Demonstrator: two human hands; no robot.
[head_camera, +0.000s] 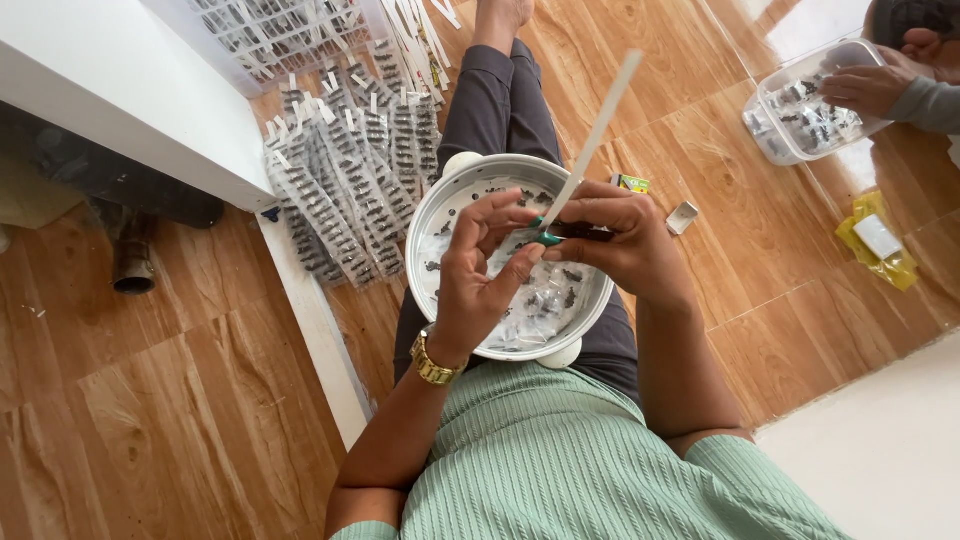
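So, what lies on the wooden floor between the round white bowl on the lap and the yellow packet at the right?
In the head view, between the round white bowl and the yellow packet lies a small silvery metal piece; otherwise bare floor.

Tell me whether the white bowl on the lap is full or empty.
Partly filled: the white bowl holds scattered small dark pieces and clear wrapping, with bare bottom showing.

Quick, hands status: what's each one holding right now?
Left hand: fingers pinched at the end of the white strip, over the bowl.
Right hand: closed on the same strip.
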